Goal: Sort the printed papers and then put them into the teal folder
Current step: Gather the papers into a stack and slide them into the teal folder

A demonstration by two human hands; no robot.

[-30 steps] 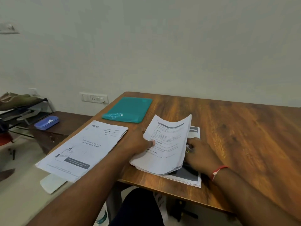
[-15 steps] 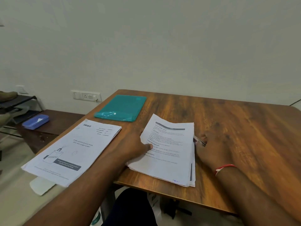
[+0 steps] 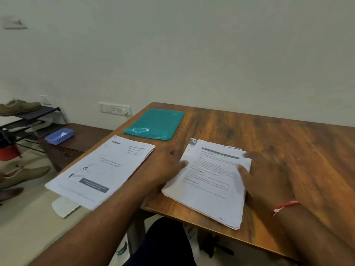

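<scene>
Teal folder (image 3: 155,124) closed beyond left grip (image 3: 169,169), seemingly unfilled. Blinkit sheets (image 3: 101,169) set aside, left of that grip. Paper stack (image 3: 209,181) on tabletop (image 3: 288,150) between it and right grip (image 3: 257,183); both touching stack, grasping or only pressing: cannot tell. Sorting likely unfinished.

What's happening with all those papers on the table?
A person is sorting printed papers at a wooden table. The left hand holds the thick stack by its left edge, thumb on top; the right hand, blurred, touches its right edge. A second pile lies to the left, overhanging the table's edge. The teal folder lies flat behind them, untouched.
</scene>
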